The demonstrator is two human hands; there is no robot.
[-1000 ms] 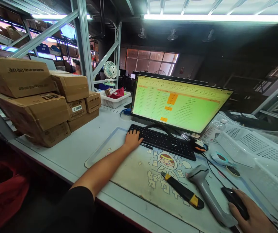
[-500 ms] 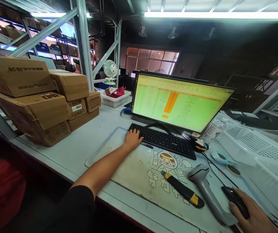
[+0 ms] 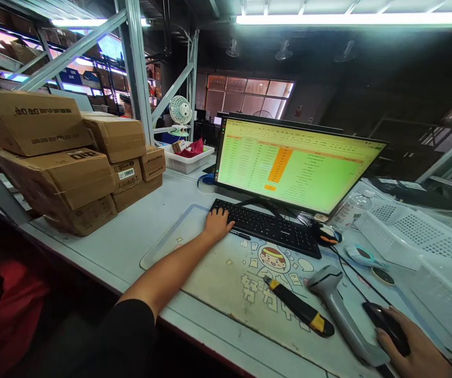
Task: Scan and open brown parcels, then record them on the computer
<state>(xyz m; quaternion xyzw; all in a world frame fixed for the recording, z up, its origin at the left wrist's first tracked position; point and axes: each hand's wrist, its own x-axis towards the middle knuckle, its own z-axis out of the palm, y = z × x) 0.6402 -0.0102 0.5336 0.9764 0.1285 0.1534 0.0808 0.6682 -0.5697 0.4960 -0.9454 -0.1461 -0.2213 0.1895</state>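
Note:
My left hand (image 3: 216, 226) rests with its fingers spread over the left end of a black keyboard (image 3: 275, 229). At the lower right, my right hand (image 3: 417, 341) is wrapped round a black computer mouse (image 3: 387, 326). Just left of it lies a grey barcode scanner (image 3: 342, 312), and beside that a black and yellow box cutter (image 3: 299, 306) on the desk mat (image 3: 218, 273). A pen (image 3: 239, 234) lies along the keyboard's front edge. Behind the keyboard, a monitor (image 3: 293, 165) shows a spreadsheet with an orange column.
Stacked cardboard boxes (image 3: 52, 173) stand on the left of the desk. White plastic baskets (image 3: 427, 236) and a tape roll (image 3: 362, 255) are at the right. A white basket (image 3: 188, 159) and a small fan (image 3: 180, 110) are behind. Red cloth (image 3: 5, 304) shows at lower left.
The view has shifted very slightly. Both hands stay in place on the keyboard and mouse.

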